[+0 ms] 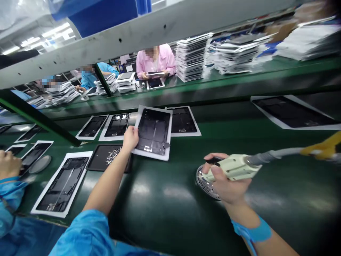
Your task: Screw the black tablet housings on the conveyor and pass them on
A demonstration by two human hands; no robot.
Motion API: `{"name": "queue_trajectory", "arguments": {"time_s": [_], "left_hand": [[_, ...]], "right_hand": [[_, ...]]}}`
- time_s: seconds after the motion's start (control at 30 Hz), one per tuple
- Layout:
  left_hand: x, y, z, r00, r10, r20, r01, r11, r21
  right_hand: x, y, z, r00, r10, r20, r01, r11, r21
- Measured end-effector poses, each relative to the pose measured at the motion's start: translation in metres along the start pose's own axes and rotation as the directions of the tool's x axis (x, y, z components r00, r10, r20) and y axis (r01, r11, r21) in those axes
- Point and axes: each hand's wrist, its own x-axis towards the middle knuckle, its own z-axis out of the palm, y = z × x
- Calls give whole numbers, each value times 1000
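My left hand (131,138) grips the left edge of a black tablet housing (155,129) that lies on a white backing sheet (137,151). The housing is tilted up off the bench and partly covers another black housing (183,120). My right hand (230,186) is wrapped around a pale green hand tool (238,166) with a black lever and a grey cable. Under the tool's front end is a round, shiny metal piece (204,183); whether it is joined to the tool I cannot tell. Below my left hand sits a black tray (97,156) with small metal parts (113,155).
Several housings on white sheets, one nearby (64,185) and one at right (293,112), lie on the green bench (165,199). A co-worker's hand (10,164) is at far left. A green post (42,119) slants across. Stacks (193,57) stand behind.
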Motion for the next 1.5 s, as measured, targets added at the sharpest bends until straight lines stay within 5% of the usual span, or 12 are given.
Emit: {"name": "queue_trajectory", "arguments": {"time_s": [0.13, 0.23, 0.37, 0.63, 0.77, 0.93, 1.1, 1.23, 1.4, 1.5], "left_hand": [[69, -20, 9, 990, -138, 6, 137, 984, 110], [93, -37, 15, 988, -143, 61, 131, 977, 167], [94, -64, 1, 981, -80, 179, 30, 964, 265], [87, -131, -77, 864, -47, 501, -205, 876, 436], [88, -146, -77, 806, -21, 591, -350, 788, 506], [86, -147, -73, 804, 17, 595, -413, 736, 536], [81, -118, -99, 850, 117, 513, -421, 736, 530], [43, -52, -116, 878, 269, 396, -439, 784, 440], [-77, 42, -101, 748, 461, 478, -615, 753, 235], [-161, 74, -75, 554, 598, 580, -764, 641, 69]], "right_hand": [[4, -1, -2, 1000, 12, 14, -12, 1000, 3], [6, -1, -2, 1000, 3, -11, -3, 1000, 6], [7, -3, -1, 1000, 5, -21, -6, 999, -39], [4, 1, -2, 998, 57, -21, -58, 997, -58], [4, 3, -3, 999, 35, -22, -36, 997, -71], [5, 5, -5, 1000, 21, -4, -21, 996, -81], [6, 8, -5, 1000, -2, -10, 1, 995, -95], [8, 7, -1, 998, 23, -50, -27, 997, -77], [12, 10, 1, 997, 40, -66, -44, 997, -59], [14, 11, 0, 998, 32, -54, -36, 996, -79]]}}
